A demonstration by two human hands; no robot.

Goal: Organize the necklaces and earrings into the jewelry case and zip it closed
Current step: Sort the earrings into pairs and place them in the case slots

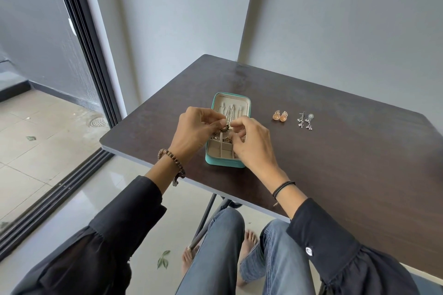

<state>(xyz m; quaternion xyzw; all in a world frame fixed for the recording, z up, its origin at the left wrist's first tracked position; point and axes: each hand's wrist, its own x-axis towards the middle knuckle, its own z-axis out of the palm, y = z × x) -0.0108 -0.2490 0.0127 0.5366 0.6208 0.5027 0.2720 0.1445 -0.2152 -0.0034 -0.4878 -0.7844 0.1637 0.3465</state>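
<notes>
Okay, loading: your left hand [194, 132] and right hand [251, 143] pinch a dark earring [224, 129] above the case [224, 163]; seat it next.

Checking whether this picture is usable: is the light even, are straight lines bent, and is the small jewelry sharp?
Head view: soft daylight, sheen on the table; the wide lens bows the door frame; the orange earrings and silver earrings look soft; the piece pinched by the left hand and right hand over the jewelry case is unreadable.

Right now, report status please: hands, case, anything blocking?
Left hand, right hand: both pinching one small earring over open jewelry case. Orange earrings, silver earrings on table. Nothing blocking.
</notes>
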